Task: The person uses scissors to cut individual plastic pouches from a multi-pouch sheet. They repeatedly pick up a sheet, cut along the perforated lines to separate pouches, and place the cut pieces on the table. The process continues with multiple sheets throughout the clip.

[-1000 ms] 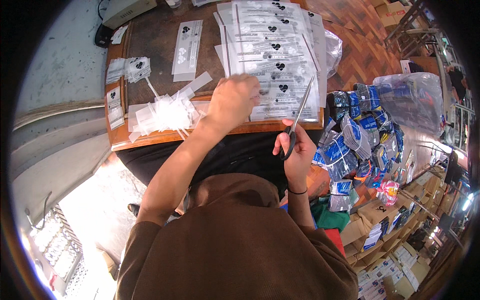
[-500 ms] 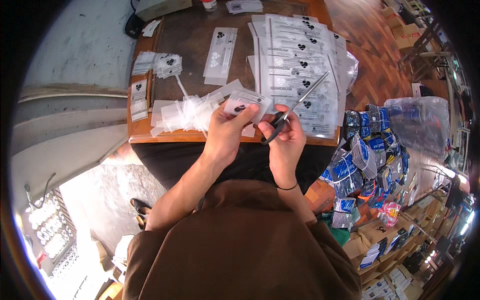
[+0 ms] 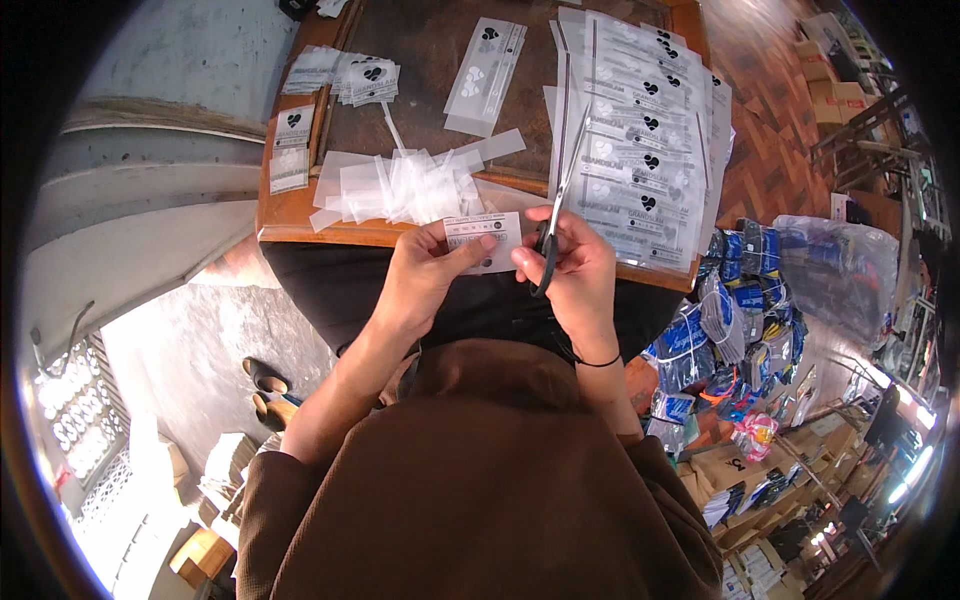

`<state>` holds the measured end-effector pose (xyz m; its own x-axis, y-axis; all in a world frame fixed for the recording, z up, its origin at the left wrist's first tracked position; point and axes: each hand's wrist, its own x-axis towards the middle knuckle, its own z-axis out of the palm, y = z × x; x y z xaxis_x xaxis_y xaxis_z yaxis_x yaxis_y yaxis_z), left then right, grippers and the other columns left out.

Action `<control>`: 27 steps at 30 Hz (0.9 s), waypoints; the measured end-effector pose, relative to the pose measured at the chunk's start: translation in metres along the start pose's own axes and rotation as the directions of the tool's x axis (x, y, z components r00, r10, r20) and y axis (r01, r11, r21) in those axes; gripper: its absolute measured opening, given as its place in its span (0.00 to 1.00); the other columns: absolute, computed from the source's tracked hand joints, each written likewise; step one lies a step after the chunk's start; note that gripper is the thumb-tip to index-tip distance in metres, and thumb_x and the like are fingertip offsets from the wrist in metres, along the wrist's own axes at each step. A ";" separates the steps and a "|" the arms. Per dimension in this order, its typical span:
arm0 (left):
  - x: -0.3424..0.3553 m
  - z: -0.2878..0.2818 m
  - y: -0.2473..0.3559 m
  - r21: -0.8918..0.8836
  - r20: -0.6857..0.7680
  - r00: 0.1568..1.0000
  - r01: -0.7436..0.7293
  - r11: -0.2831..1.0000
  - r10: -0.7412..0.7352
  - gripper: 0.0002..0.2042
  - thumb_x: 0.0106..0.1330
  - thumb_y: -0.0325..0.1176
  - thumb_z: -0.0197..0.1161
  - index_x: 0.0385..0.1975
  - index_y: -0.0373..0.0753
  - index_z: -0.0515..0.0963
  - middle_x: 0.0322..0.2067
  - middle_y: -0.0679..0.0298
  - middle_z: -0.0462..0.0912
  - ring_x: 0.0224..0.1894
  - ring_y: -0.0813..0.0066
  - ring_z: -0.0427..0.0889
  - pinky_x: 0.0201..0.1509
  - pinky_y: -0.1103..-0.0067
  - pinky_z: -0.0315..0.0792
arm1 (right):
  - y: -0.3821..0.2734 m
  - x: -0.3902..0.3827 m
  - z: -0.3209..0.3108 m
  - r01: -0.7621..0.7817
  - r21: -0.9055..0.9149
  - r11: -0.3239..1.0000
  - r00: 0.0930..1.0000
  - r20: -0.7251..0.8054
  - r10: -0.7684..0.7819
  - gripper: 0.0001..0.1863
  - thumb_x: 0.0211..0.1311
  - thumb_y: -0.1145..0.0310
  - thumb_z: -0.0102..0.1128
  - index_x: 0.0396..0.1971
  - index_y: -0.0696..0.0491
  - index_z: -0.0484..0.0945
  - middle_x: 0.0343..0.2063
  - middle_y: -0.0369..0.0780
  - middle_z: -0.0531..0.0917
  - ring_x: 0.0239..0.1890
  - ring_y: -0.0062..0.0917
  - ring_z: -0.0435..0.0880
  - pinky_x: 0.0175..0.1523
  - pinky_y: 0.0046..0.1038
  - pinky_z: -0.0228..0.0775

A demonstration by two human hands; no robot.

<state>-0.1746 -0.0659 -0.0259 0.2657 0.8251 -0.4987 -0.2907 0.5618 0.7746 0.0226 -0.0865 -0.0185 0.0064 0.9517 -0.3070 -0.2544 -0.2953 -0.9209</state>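
Observation:
My left hand (image 3: 420,275) pinches a small printed translucent label (image 3: 482,236) between thumb and fingers, at the table's near edge. Just to its right, my right hand (image 3: 580,270) grips scissors (image 3: 572,170) by their black handles, the blades pointing away from me, apart from the label. Beyond my left hand lies a loose heap of blank translucent strips (image 3: 400,190). To the right, large printed translucent sheets (image 3: 640,150) with dark heart marks lie in a stack. A small pile of cut labels (image 3: 365,80) sits at the far left.
The wooden table (image 3: 330,232) has a dark inset top. A longer printed strip (image 3: 486,75) lies in its middle, and two labels (image 3: 291,148) rest on its left rim. Bundled blue and grey packs (image 3: 720,300) are piled on the floor at right, beside a clear plastic bag (image 3: 835,270).
The scissors have swung from leaning right to pointing nearly straight away from me. My left hand has brought the label nearer to me and turned it. The whole view has shifted.

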 end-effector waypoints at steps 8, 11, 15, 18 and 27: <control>0.001 0.008 0.008 -0.031 -0.110 0.990 -0.092 0.995 0.088 0.09 0.70 0.27 0.70 0.45 0.30 0.85 0.41 0.61 0.89 0.42 0.79 0.86 0.50 0.79 0.78 | 0.012 -0.021 -0.028 0.066 -0.032 0.997 0.970 0.236 -0.056 0.32 0.62 0.56 0.75 0.59 0.59 0.75 0.35 0.35 0.82 0.34 0.14 0.77 0.39 0.17 0.67; 0.005 0.010 0.008 -0.221 -0.142 0.984 -0.138 0.966 0.108 0.09 0.71 0.26 0.68 0.48 0.31 0.84 0.44 0.60 0.89 0.44 0.76 0.86 0.52 0.77 0.79 | 0.017 -0.038 -0.032 -0.014 -0.173 0.985 0.931 0.356 0.076 0.26 0.58 0.66 0.71 0.57 0.58 0.78 0.32 0.35 0.84 0.32 0.15 0.78 0.38 0.19 0.67; 0.005 0.009 0.010 -0.321 -0.073 0.996 -0.064 0.945 0.043 0.10 0.72 0.25 0.66 0.50 0.31 0.83 0.47 0.59 0.88 0.46 0.70 0.88 0.55 0.69 0.83 | 0.021 -0.047 -0.023 0.028 -0.257 0.966 0.918 0.390 0.077 0.27 0.53 0.70 0.74 0.55 0.56 0.80 0.28 0.34 0.84 0.30 0.17 0.80 0.37 0.20 0.68; -0.001 0.012 0.013 -0.312 -0.084 0.996 -0.057 0.948 0.032 0.10 0.72 0.25 0.66 0.49 0.31 0.82 0.47 0.58 0.89 0.48 0.68 0.88 0.57 0.63 0.85 | 0.020 -0.046 -0.018 0.041 -0.283 0.958 0.929 0.363 0.068 0.25 0.53 0.73 0.74 0.54 0.56 0.81 0.26 0.33 0.84 0.27 0.17 0.80 0.34 0.21 0.68; 0.000 0.009 0.014 -0.248 -0.085 0.994 -0.082 0.965 0.063 0.12 0.72 0.26 0.66 0.52 0.32 0.81 0.48 0.57 0.89 0.51 0.64 0.89 0.57 0.59 0.85 | 0.017 -0.041 -0.018 0.158 -0.308 0.938 0.920 0.391 -0.026 0.23 0.53 0.73 0.74 0.51 0.57 0.81 0.24 0.33 0.81 0.23 0.16 0.75 0.31 0.21 0.65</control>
<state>-0.1700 -0.0593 -0.0114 0.1677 0.8608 -0.4805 -0.5300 0.4897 0.6923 0.0355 -0.1318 -0.0259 -0.3652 0.9163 -0.1643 0.0598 -0.1530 -0.9864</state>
